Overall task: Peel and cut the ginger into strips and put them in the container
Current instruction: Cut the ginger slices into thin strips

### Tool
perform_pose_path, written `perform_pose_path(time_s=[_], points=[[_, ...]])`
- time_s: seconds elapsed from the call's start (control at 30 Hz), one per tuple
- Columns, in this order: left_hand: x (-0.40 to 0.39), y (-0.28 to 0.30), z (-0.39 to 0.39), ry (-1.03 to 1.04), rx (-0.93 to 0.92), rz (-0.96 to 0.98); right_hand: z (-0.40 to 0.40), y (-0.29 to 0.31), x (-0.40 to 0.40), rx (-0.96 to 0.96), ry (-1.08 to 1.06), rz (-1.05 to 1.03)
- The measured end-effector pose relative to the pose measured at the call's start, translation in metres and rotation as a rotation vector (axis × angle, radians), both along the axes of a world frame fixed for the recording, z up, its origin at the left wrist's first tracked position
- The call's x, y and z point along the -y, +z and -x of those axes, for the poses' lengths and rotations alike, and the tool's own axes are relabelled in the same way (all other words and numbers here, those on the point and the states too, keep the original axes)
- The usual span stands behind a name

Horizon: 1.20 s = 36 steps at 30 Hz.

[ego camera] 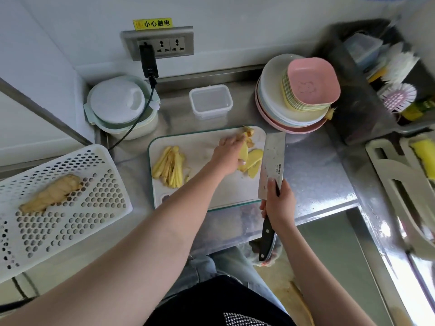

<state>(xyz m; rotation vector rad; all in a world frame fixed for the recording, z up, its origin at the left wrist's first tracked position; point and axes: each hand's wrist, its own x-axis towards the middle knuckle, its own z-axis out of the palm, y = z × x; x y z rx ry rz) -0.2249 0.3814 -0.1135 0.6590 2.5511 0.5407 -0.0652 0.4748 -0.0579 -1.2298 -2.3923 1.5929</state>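
I see the stainless steel counter (313, 180) filling most of the view. At its left edge sits a white perforated plastic tray (70, 208) with one unpeeled, knobbly piece of ginger (50, 194) lying on it. In the middle lies the white cutting board with a green rim (211, 189). Behind the board stands the clear rectangular plastic container (210, 102), lid off. On the board's left part is a pile of pale yellow ginger strips (170, 167); on its right part lie flat yellow ginger slices (253, 161). My left hand (229, 156) rests on those slices, fingers curled down over them. My right hand (280, 205) is wrapped tight around the black-handled steel cleaver (271, 165), its blade standing beside the slices.
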Motion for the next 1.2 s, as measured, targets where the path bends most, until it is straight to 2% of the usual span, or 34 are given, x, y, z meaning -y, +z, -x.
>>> perform_pose_path(time_s=[0.07, 0.23, 0.37, 0.43, 0.53, 0.6, 0.7, 0.77, 0.83, 0.9, 1.0, 1.07, 1.1, 1.17, 1.2], points=[[-0.007, -0.001, -0.001, 0.068, 0.011, -0.062, -0.006, 0.001, -0.003, 0.002, 0.003, -0.013], [-0.015, 0.011, -0.006, 0.245, -0.019, -0.355, -0.016, -0.002, -0.009, 0.010, -0.008, -0.038], [-0.006, 0.024, -0.015, 0.617, 0.168, -0.620, -0.020, -0.006, -0.010, 0.017, -0.006, -0.017], [0.011, 0.022, -0.017, 0.752, 0.248, -0.619, -0.021, -0.007, -0.010, 0.023, -0.003, -0.010], [0.043, 0.015, -0.029, 0.677, 0.323, -0.484, -0.019, -0.011, -0.009, 0.024, -0.004, 0.014], [0.053, 0.014, -0.039, 0.599, 0.302, -0.358, -0.016, -0.013, -0.008, 0.029, 0.005, 0.025], [0.047, 0.017, -0.043, 0.444, 0.052, -0.157, -0.011, -0.015, -0.005, 0.037, 0.053, 0.019], [0.036, 0.020, -0.036, 0.354, -0.093, -0.125, -0.009, -0.016, -0.005, 0.049, 0.091, -0.022], [0.022, 0.022, -0.024, 0.287, -0.059, -0.118, -0.007, -0.016, -0.006, 0.058, 0.112, -0.054], [0.009, 0.021, -0.013, 0.226, 0.016, -0.034, -0.006, -0.016, -0.007, 0.063, 0.119, -0.053], [0.000, 0.019, -0.002, 0.204, 0.024, 0.085, -0.008, -0.018, -0.008, 0.064, 0.123, -0.046], [0.000, 0.020, 0.002, 0.214, -0.032, 0.041, -0.010, -0.019, -0.010, 0.065, 0.138, -0.047], [0.000, 0.020, 0.002, 0.230, -0.059, -0.042, -0.011, -0.020, -0.012, 0.068, 0.143, -0.045], [0.001, 0.018, -0.002, 0.378, -0.012, -0.319, -0.014, -0.020, -0.013, 0.071, 0.136, -0.030], [0.004, 0.019, -0.004, 0.510, 0.091, -0.489, -0.015, -0.020, -0.014, 0.073, 0.127, -0.020]])
